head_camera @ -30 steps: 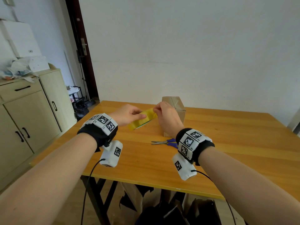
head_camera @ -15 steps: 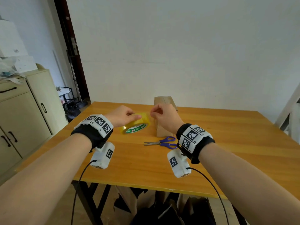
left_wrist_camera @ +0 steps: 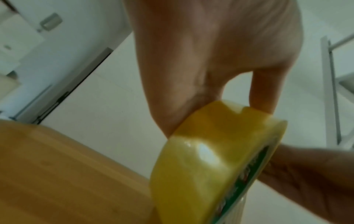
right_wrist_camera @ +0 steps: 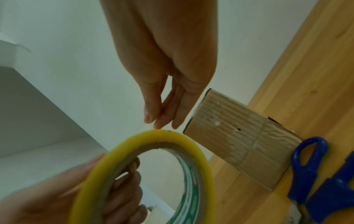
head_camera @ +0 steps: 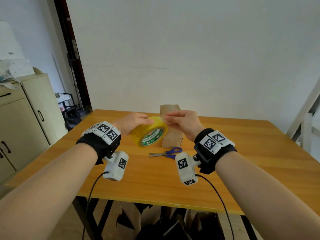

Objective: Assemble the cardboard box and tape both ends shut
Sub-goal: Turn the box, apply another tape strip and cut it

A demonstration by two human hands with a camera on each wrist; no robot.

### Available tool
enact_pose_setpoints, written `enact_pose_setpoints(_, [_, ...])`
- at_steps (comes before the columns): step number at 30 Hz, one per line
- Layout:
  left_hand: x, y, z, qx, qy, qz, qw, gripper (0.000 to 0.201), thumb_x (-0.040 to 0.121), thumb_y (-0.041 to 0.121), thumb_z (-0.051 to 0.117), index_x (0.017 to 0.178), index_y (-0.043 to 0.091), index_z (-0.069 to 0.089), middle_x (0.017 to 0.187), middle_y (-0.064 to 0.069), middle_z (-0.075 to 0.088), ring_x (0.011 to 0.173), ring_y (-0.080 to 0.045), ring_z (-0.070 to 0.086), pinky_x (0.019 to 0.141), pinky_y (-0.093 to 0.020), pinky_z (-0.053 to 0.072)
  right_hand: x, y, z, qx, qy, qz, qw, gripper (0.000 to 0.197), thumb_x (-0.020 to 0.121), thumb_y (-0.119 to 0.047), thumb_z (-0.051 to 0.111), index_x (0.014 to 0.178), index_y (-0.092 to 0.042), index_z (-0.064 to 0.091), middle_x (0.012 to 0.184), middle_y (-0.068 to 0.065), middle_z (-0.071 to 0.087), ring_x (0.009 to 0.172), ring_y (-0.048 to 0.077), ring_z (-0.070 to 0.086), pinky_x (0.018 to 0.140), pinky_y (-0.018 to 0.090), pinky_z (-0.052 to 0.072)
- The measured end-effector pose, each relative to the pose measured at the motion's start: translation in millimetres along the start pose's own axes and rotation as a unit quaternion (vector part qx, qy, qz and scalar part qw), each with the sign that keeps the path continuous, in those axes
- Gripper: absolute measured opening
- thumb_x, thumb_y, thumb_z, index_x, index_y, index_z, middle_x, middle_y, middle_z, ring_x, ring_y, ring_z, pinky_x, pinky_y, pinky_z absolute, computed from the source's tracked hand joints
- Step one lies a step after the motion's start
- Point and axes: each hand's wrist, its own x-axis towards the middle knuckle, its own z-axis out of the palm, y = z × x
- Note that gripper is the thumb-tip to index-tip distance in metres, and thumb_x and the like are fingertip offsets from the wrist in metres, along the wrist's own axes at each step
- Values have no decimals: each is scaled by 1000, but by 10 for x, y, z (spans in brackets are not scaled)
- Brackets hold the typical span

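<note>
A small brown cardboard box [head_camera: 171, 134] stands upright on the wooden table [head_camera: 242, 153], with tape across its near face [right_wrist_camera: 249, 145]. My left hand [head_camera: 133, 123] grips a yellow tape roll [head_camera: 150, 131] in the air in front of the box, fingers through its core [right_wrist_camera: 126, 175]. My right hand [head_camera: 181, 121] pinches the free end of the tape at the top of the roll [right_wrist_camera: 161, 121]. In the left wrist view the roll [left_wrist_camera: 214, 159] fills the lower right.
Blue-handled scissors [head_camera: 166, 153] lie on the table just in front of the box. A beige cabinet [head_camera: 26, 122] stands to the left of the table. Flattened cardboard [head_camera: 155, 222] lies on the floor under the near edge.
The tape roll has been tilted so its green-printed core faces me, and both hands have risen a little. The right hand's pinch now sits at the roll's top edge.
</note>
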Motion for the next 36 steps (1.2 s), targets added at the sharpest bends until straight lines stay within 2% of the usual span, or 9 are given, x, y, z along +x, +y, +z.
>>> enact_pose_setpoints(3, [-31, 99, 32, -94, -48, -24, 994, 14, 89, 15, 55, 91, 3, 63, 82, -6, 70, 75, -19, 64, 70, -26, 52, 14, 17, -72, 16, 34, -13, 999, 9, 81, 3, 68, 84, -5, 70, 77, 8, 68, 68, 15, 66, 71, 22, 59])
enact_pose_setpoints(8, [14, 79, 71, -40, -51, -36, 997, 23, 93, 23, 52, 109, 9, 61, 109, -11, 63, 100, -25, 58, 95, -38, 45, 16, 45, -209, -37, 48, -22, 998, 8, 81, -3, 70, 81, -11, 72, 79, 5, 68, 75, 14, 64, 78, 28, 57])
enact_pose_setpoints(11, [96, -6, 22, 163, 12, -21, 986, 38, 91, 41, 49, 106, 10, 65, 95, -2, 62, 89, -20, 59, 80, -29, 47, 19, 42, -344, -56, 61, -27, 996, 7, 79, -5, 72, 81, -12, 72, 81, 5, 69, 78, 14, 65, 79, 26, 57])
enact_pose_setpoints(16, [181, -129, 27, 277, 59, -19, 959, 55, 80, 64, 49, 50, 18, 43, 46, 6, 40, 41, -12, 37, 47, -23, 29, 56, 11, -468, -42, 78, -5, 996, 8, 80, -5, 72, 87, -6, 72, 81, 8, 70, 74, 17, 65, 80, 31, 58])
enact_pose_setpoints(19, [236, -74, -1, 227, 53, -9, 972, 57, 80, 60, 52, 45, 18, 35, 41, 6, 28, 32, -9, 30, 44, -21, 24, 97, 3, -495, -21, 83, 18, 996, 12, 80, -5, 72, 92, -1, 71, 82, 13, 69, 73, 19, 66, 79, 32, 59])
enact_pose_setpoints(24, [305, -13, -182, 112, 59, -4, 992, 43, 81, 45, 65, 48, 18, 64, 45, 4, 59, 46, -17, 54, 56, -27, 45, 186, -10, -654, -14, 111, 38, 993, 9, 81, -4, 70, 89, 0, 70, 78, 11, 67, 71, 19, 65, 80, 31, 58])
enact_pose_setpoints(27, [369, 7, -198, 201, 56, -24, 978, 60, 68, 71, 58, 59, 11, 55, 48, 6, 48, 49, -18, 40, 55, -21, 32, 237, -7, -710, 4, 126, 51, 991, 11, 81, 0, 69, 91, 3, 68, 80, 14, 67, 75, 22, 66, 81, 32, 57])
enact_pose_setpoints(31, [411, -17, -170, 301, 95, -41, 948, 63, 76, 59, 62, 43, 20, 26, 38, 8, 16, 36, -13, 13, 47, -26, 14, 273, 6, -730, 16, 125, 74, 989, 13, 81, 3, 66, 94, 7, 66, 77, 15, 66, 70, 22, 65, 72, 30, 59])
enact_pose_setpoints(36, [453, -46, -176, 299, 102, -23, 949, 58, 81, 55, 59, 46, 15, 36, 40, 3, 32, 37, -13, 20, 47, -25, 23, 323, 45, -726, 7, 134, 117, 984, 11, 80, 4, 67, 90, 8, 66, 75, 15, 66, 70, 23, 65, 80, 37, 58])
